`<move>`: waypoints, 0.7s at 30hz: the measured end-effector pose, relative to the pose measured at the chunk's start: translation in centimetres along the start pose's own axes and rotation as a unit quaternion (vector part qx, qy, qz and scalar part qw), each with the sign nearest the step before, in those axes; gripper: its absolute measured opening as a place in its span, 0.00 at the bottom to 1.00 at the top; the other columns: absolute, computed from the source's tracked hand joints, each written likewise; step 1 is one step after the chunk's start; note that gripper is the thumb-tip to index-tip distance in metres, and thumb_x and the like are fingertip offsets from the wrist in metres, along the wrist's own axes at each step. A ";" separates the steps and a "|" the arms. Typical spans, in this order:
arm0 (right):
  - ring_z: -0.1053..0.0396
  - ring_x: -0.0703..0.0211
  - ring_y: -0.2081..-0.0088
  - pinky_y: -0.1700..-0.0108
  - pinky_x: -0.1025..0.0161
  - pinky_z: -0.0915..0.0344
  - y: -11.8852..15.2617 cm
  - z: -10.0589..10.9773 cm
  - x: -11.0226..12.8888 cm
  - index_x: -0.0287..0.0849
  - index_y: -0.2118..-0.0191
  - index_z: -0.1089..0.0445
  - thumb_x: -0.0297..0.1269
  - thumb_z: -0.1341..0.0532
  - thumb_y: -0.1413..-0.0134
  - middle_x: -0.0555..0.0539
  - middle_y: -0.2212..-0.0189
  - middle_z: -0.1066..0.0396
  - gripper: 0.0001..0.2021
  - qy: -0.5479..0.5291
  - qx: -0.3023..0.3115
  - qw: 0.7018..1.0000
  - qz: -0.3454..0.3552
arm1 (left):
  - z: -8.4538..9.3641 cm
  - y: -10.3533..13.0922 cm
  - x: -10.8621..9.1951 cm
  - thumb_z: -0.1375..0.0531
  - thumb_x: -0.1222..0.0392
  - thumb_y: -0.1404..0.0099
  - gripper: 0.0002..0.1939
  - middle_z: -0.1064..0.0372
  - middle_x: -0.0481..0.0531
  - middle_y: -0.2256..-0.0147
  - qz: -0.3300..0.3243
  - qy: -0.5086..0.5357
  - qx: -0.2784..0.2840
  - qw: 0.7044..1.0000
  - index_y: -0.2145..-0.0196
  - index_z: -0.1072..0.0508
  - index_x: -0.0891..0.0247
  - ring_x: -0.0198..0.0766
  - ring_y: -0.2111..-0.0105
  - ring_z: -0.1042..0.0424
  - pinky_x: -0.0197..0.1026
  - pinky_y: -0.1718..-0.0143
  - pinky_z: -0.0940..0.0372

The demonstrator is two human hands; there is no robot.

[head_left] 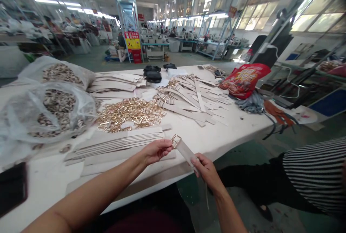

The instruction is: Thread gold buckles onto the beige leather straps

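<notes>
Strap (186, 151): pale, narrow, held just off the near edge of the tabletop (238, 125), between both hands.
Buckle (175, 140): gold, on the strap's upper-left end.
Left hand (156, 151): fingers pressed together, pinching the buckle end.
Right hand (207, 170): pinching the strap's lower end; a thin tail hangs below it.
Axis: strap runs upper-left to lower-right, each hand touching one end.
Left edge: two clear bags of buckles (58, 108).
Middle: flat strap stack (119, 143) near the left hand; loose gold buckles (129, 113) behind it; finished straps (194, 98) farther right.
Right edge: red printed bag (244, 78), writing unreadable.
Signs: red banners overhead, characters too blurred to read.
</notes>
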State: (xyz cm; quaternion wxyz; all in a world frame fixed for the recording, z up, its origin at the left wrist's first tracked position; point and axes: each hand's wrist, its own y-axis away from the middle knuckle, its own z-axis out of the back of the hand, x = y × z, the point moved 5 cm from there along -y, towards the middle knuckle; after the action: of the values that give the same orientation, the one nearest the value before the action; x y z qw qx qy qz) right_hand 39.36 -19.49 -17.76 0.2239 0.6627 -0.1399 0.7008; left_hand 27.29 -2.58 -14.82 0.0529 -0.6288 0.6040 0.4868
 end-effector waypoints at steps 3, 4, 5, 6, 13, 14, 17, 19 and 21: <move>0.45 0.69 0.83 0.80 0.69 0.48 -0.4 -0.4 0.5 0.40 0.68 0.33 0.49 0.43 0.46 0.56 0.83 0.42 0.15 0.007 0.025 1.000 0.003 | -0.3 -0.2 1.1 0.39 0.70 0.43 0.02 0.31 0.49 0.77 0.031 0.013 -0.001 0.999 0.69 0.28 0.72 0.24 0.82 0.33 0.22 0.81 0.36; 0.45 0.69 0.83 0.80 0.69 0.48 -0.6 -0.6 0.7 0.40 0.68 0.32 0.49 0.43 0.47 0.56 0.83 0.42 0.15 0.011 0.033 0.999 0.005 | -0.4 -0.3 1.4 0.38 0.70 0.44 0.04 0.31 0.49 0.77 0.036 0.005 0.009 0.999 0.69 0.28 0.72 0.24 0.82 0.33 0.22 0.81 0.37; 0.45 0.68 0.83 0.80 0.69 0.47 -0.8 -0.9 0.9 0.40 0.67 0.32 0.49 0.43 0.47 0.56 0.83 0.41 0.15 0.014 0.041 0.999 0.006 | -0.5 -0.5 1.8 0.37 0.70 0.46 0.05 0.31 0.49 0.77 0.037 -0.005 0.019 0.999 0.69 0.28 0.73 0.24 0.82 0.33 0.22 0.82 0.37; 0.44 0.68 0.83 0.80 0.69 0.47 -1.1 -1.2 1.0 0.40 0.67 0.32 0.49 0.42 0.47 0.56 0.83 0.41 0.15 0.017 0.050 0.999 0.006 | -0.6 -0.6 2.2 0.36 0.70 0.47 0.06 0.32 0.49 0.77 0.036 -0.015 0.028 0.999 0.68 0.27 0.74 0.24 0.81 0.34 0.22 0.82 0.38; 0.40 0.64 0.76 0.73 0.67 0.42 -2.7 -3.0 1.7 0.39 0.72 0.30 0.51 0.42 0.49 0.52 0.80 0.36 0.18 0.065 -0.009 0.998 0.023 | 0.0 -1.4 3.4 0.32 0.63 0.53 0.12 0.29 0.52 0.75 -0.022 -0.075 -0.005 0.997 0.71 0.29 0.71 0.27 0.78 0.32 0.26 0.79 0.39; 0.40 0.63 0.75 0.72 0.67 0.42 -2.9 -3.2 1.7 0.39 0.73 0.30 0.51 0.42 0.49 0.52 0.79 0.36 0.18 0.068 -0.012 0.997 0.027 | 0.1 -1.3 3.3 0.32 0.62 0.54 0.13 0.29 0.52 0.75 -0.031 -0.080 -0.007 0.996 0.72 0.30 0.70 0.28 0.77 0.32 0.27 0.78 0.39; 0.40 0.63 0.74 0.71 0.67 0.43 -3.2 -3.8 1.9 0.38 0.73 0.30 0.51 0.44 0.47 0.52 0.78 0.35 0.19 0.075 0.001 0.996 0.039 | 0.3 -0.6 2.6 0.33 0.59 0.53 0.14 0.29 0.52 0.73 -0.049 -0.108 0.010 0.993 0.69 0.29 0.68 0.31 0.75 0.31 0.30 0.75 0.38; 0.41 0.63 0.73 0.70 0.67 0.45 -3.3 -4.2 1.9 0.39 0.73 0.31 0.51 0.45 0.46 0.52 0.79 0.36 0.19 0.089 0.005 0.995 0.045 | 0.3 0.2 1.7 0.34 0.60 0.51 0.16 0.29 0.53 0.68 -0.070 -0.137 0.034 0.988 0.64 0.29 0.66 0.34 0.69 0.30 0.33 0.72 0.38; 0.43 0.63 0.74 0.71 0.67 0.46 -3.4 -4.6 1.7 0.39 0.75 0.33 0.52 0.46 0.45 0.53 0.80 0.39 0.20 0.100 0.005 0.994 0.042 | 0.5 0.8 0.6 0.35 0.60 0.50 0.19 0.29 0.53 0.61 -0.108 -0.167 0.048 0.979 0.59 0.29 0.63 0.36 0.63 0.31 0.34 0.67 0.38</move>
State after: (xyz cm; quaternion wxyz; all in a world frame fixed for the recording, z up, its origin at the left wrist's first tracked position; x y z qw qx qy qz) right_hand 37.06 -14.10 -16.76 0.2043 0.5840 -0.1411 0.7729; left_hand 26.23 -2.95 -15.04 0.2349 -0.5970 0.5379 0.5469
